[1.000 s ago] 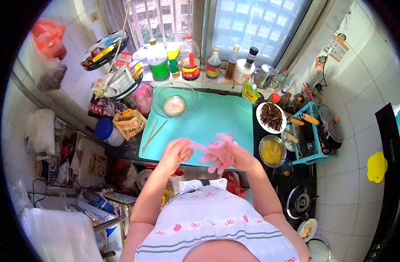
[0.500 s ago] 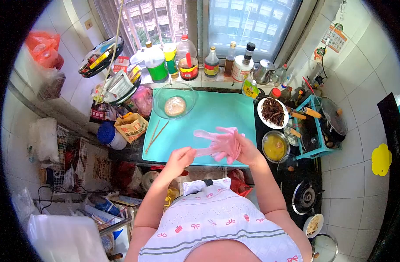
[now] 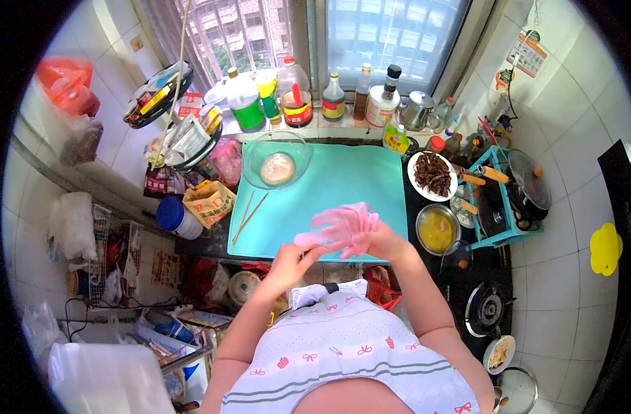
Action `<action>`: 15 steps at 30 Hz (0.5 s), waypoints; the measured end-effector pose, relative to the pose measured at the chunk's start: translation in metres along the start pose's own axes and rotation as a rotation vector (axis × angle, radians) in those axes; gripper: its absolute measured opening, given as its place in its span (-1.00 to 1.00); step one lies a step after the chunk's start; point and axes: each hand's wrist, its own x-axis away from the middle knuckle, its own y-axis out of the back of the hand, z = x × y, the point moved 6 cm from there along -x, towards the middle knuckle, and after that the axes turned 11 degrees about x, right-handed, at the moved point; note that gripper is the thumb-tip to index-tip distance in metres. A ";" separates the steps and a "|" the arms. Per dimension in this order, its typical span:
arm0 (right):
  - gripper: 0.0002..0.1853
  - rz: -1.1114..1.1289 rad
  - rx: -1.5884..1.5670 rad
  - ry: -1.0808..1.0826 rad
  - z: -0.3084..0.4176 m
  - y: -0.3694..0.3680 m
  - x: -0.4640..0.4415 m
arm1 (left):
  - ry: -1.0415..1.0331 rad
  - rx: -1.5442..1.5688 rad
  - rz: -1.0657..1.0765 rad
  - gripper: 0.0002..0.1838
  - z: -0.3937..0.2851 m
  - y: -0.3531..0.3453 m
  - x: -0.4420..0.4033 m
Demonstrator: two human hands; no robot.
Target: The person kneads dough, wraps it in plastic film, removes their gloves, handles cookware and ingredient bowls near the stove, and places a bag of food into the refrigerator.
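R hand grips pink glove at right end; L hand pinches near-left side, prob. for two-sided control. Glove's over near edge of turquoise mat, glass bowl far left, well apart.

A kitchen, shown by the gas burner, sauce bottle and lidded pan.

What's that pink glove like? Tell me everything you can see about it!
The pink glove looks thin, soft and a bit see-through, like stretchy rubber or plastic. It is crumpled, with floppy fingers spreading leftward. The right hand grips its bunched end over the near part of the turquoise mat. The left hand is at its lower left edge; whether it pinches the glove is unclear.
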 end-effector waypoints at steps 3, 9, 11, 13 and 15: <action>-0.22 -0.045 -0.032 0.060 0.007 0.006 0.010 | 0.131 0.464 0.029 -0.71 0.016 0.015 0.002; -0.09 -0.139 -0.303 0.077 -0.004 -0.002 -0.001 | 0.355 0.644 -0.163 -0.50 0.038 -0.007 0.003; -0.07 -0.137 -0.318 0.072 -0.007 -0.002 -0.004 | 0.123 0.408 -0.044 -0.61 0.030 -0.021 -0.003; -0.06 -0.135 -0.324 0.054 -0.008 -0.005 -0.004 | 0.139 0.153 0.007 -0.68 0.009 -0.024 -0.002; -0.07 -0.130 -0.317 0.027 -0.003 -0.009 -0.004 | 0.082 0.015 0.091 -0.73 0.001 -0.023 -0.007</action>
